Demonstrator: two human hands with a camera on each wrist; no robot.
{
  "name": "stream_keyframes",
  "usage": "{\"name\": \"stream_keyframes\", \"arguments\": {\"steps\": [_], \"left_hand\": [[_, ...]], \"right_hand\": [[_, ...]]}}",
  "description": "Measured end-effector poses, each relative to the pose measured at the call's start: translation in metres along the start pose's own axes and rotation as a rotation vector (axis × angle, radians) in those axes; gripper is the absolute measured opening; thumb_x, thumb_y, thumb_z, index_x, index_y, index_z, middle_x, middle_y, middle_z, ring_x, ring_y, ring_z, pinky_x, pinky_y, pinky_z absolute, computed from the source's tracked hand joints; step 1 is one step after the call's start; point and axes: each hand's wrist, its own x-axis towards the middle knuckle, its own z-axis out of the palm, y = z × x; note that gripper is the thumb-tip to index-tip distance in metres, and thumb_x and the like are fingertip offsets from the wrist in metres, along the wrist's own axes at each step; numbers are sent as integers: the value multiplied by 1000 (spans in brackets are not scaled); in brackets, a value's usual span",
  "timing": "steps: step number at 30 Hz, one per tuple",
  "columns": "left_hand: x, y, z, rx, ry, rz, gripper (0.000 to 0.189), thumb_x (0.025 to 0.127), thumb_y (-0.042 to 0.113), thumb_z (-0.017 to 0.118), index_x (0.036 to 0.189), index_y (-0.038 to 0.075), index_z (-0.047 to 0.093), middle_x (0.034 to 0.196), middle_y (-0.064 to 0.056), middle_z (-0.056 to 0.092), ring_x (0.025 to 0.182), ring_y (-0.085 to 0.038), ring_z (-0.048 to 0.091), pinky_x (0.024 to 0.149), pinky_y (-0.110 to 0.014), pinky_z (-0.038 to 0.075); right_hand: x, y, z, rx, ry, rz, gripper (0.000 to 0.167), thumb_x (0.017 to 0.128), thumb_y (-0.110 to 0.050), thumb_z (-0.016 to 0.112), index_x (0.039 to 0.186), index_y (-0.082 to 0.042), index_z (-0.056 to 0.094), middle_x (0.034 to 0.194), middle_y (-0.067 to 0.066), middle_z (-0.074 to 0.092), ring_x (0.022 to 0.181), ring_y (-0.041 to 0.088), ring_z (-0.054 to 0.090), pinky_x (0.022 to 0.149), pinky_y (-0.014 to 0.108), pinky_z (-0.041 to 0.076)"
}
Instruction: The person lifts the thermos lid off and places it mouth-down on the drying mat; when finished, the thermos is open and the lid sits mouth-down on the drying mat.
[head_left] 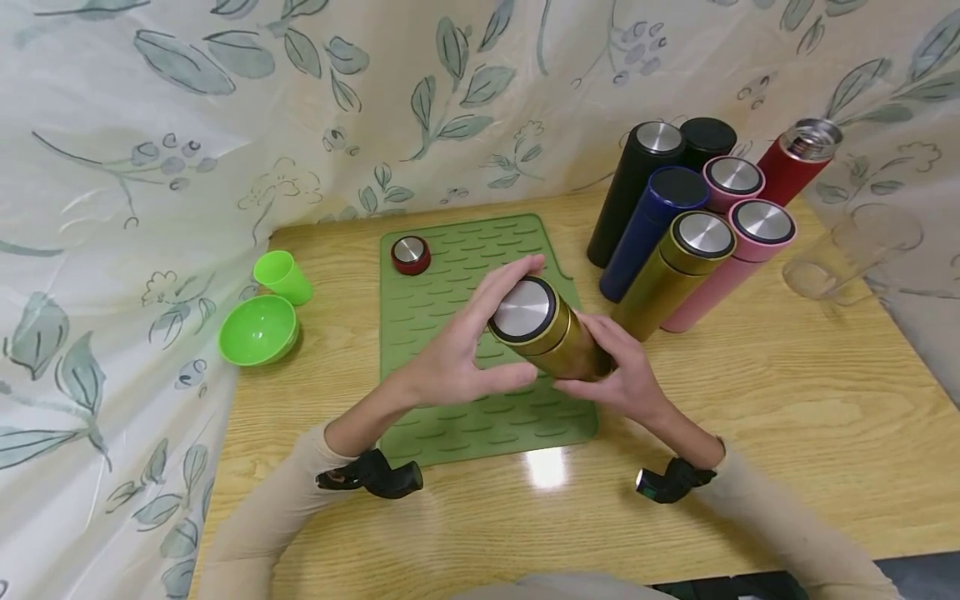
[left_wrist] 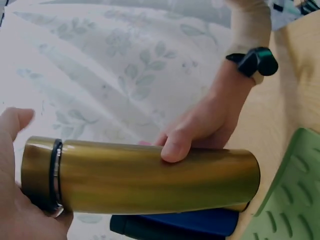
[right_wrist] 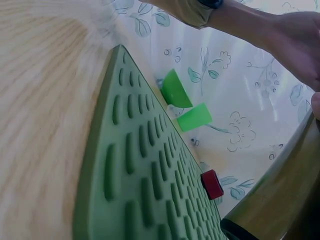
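Near the handheld gold bottle (head_left: 553,333), clustered bottles (head_left: 701,237).

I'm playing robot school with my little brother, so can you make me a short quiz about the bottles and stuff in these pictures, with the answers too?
1. Which bottle is missing its lid?
A) blue bottle
B) red bottle
C) standing gold bottle

2. True or false: the red lid lies on the green mat.

3. Fill in the blank: the held gold bottle is gripped round its body by the ____ hand.

Key:
1. B; its bare metal mouth shows.
2. True; it lies near a corner.
3. right; the right hand holds it, away from the lid end.
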Motion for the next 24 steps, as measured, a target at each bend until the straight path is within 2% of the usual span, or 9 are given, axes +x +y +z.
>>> {"name": "stream_keyframes", "arguments": {"steps": [3, 5, 6, 10, 14, 21, 23, 24], "left_hand": [[-1, 3, -4, 23, 14, 39, 84, 87, 18, 68, 153, 2, 19, 158, -11, 28, 145, -21, 29, 119, -37, 31], [-1, 5, -5, 64, 62, 66, 83, 81, 6, 73, 150, 0, 28, 152, -14, 37, 140, -22, 37, 114, -36, 38], [-1, 6, -6, 102, 90, 77, 82, 78, 5, 76, 148, -1, 34, 148, -15, 42, 136, -22, 42, 111, -35, 41], [-3, 9, -4, 274, 189, 90, 78, 69, 14, 87, 137, 1, 51, 131, -14, 51, 122, -21, 52, 98, -28, 50], [-3, 12, 0, 374, 236, 68, 78, 66, 22, 89, 134, 5, 55, 124, -13, 51, 113, -20, 52, 91, -26, 52], [-1, 12, 1, 408, 274, 2, 79, 63, 27, 90, 133, 9, 56, 117, -12, 50, 106, -18, 51, 83, -25, 54], [-1, 14, -2, 370, 303, 8, 76, 65, 30, 88, 131, 6, 58, 115, -13, 50, 105, -19, 50, 83, -26, 54], [0, 16, -5, 333, 340, 7, 77, 67, 36, 87, 130, 4, 58, 114, -12, 50, 104, -18, 50, 82, -26, 55]], "right_hand": [[4, 1, -8, 9, -34, -3, 80, 67, -31, 90, 133, 1, 56, 120, 14, 63, 111, 6, 55, 96, 14, 43], [7, 1, -11, -7, -37, -25, 80, 69, -36, 87, 132, 2, 56, 117, 16, 62, 111, 6, 55, 96, 14, 43], [8, 1, -12, -16, -33, -41, 80, 71, -40, 85, 132, 3, 56, 116, 18, 62, 111, 6, 55, 96, 14, 43], [8, 2, -10, -63, 14, -105, 80, 75, -47, 79, 130, 7, 57, 113, 23, 61, 114, 5, 55, 99, 15, 43], [4, 3, -3, -79, 60, -134, 78, 75, -45, 79, 128, 9, 57, 113, 26, 60, 116, 6, 54, 101, 16, 43], [3, 6, 3, -78, 122, -162, 77, 74, -42, 81, 124, 12, 58, 111, 27, 61, 113, 9, 56, 98, 18, 45], [2, 6, 3, -86, 122, -159, 78, 74, -43, 81, 124, 12, 58, 112, 27, 61, 114, 8, 55, 99, 18, 44], [2, 7, 3, -89, 121, -158, 78, 74, -43, 81, 124, 12, 58, 112, 27, 60, 114, 8, 55, 99, 18, 44]]}}
